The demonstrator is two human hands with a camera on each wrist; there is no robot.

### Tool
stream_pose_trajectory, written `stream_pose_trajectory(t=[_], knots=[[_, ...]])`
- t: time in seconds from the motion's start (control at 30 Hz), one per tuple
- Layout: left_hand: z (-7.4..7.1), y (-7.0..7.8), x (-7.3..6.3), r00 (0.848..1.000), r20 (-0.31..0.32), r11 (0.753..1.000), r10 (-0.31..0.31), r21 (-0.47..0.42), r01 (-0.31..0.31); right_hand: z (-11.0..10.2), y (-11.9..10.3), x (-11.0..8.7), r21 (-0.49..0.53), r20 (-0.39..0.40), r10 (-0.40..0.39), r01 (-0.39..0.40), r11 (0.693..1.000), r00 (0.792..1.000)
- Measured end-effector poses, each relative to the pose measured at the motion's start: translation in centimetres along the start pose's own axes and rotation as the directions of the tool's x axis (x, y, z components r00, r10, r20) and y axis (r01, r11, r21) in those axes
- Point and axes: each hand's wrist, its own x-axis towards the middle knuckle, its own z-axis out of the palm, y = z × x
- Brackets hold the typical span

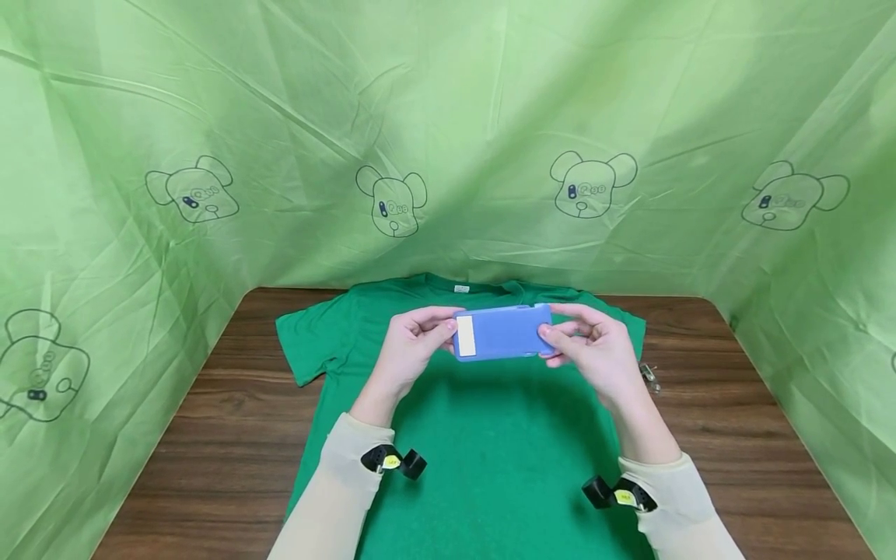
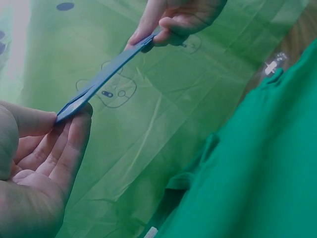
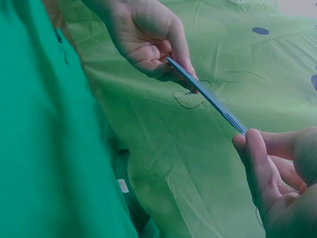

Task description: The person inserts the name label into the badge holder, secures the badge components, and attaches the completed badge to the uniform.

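Observation:
A flat, thin blue plastic case (image 1: pixel 505 333) with a white rectangle at its left end is held up over the green T-shirt (image 1: pixel 483 443). My left hand (image 1: pixel 413 346) pinches its left end, thumb on the near face and fingers behind. At the opposite end my right hand (image 1: pixel 595 346) grips it between thumb and fingers. Both wrist views show the blue case edge-on, as a slim slanted strip between the two hands. Below it the T-shirt lies spread out, its collar toward the back and a small white label (image 1: pixel 462 288) at the neck.
Dark brown wooden table (image 1: pixel 231 459) shows on both sides of the shirt. Small clear and metallic items (image 1: pixel 649 378) lie right of the shirt, beside my right wrist. Light green cloth (image 1: pixel 476 101) with bear-head drawings encloses the back and sides.

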Motion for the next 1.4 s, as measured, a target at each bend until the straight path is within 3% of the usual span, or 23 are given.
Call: stream_pose_trajectory(t=[0.43,0.87,1.4], knots=[[0.4,-0.3,0.0,1.0,0.015,1.0,0.019,0.003,-0.019,1.2,0.1,-0.2,-0.035,-0.008,-0.024,0.023,0.999,1.0],[0.5,-0.3,-0.1,1.0,0.006,1.0,-0.006,0.01,0.006,1.3,0.7,-0.3,-0.105,0.006,-0.056,0.056,0.993,0.998],[0.4,-0.4,-0.1,1.0,0.009,1.0,0.007,0.013,-0.007,1.3,1.2,-0.3,-0.149,0.015,-0.058,0.06,0.987,0.998]])
